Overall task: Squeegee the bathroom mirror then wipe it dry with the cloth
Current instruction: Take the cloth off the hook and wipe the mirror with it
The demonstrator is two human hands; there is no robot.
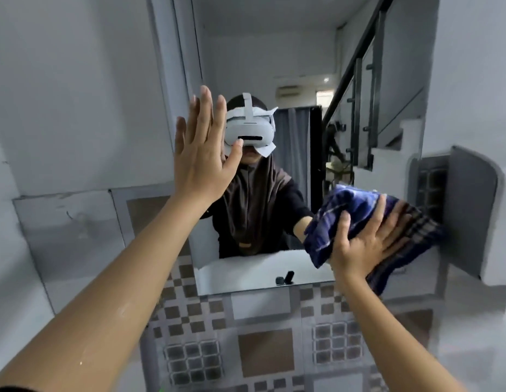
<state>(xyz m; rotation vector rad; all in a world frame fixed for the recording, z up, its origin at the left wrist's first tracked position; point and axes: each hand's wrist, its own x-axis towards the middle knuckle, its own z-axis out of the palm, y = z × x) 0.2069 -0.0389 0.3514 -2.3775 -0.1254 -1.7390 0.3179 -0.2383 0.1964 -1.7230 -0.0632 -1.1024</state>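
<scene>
A tall frameless mirror hangs on the wall straight ahead. My right hand presses a dark blue checked cloth flat against the mirror's lower right corner, and part of the cloth hangs past the mirror's right edge. My left hand lies flat on the mirror's left edge at mid height, fingers spread and pointing up, with nothing in it. No squeegee shows, except perhaps a small dark object reflected low in the glass, too small to tell.
Checked grey and brown tiles cover the wall below the mirror. A grey box with an open flap juts from the wall just right of the cloth. The mirror reflects a person wearing a headset, a white basin and a staircase.
</scene>
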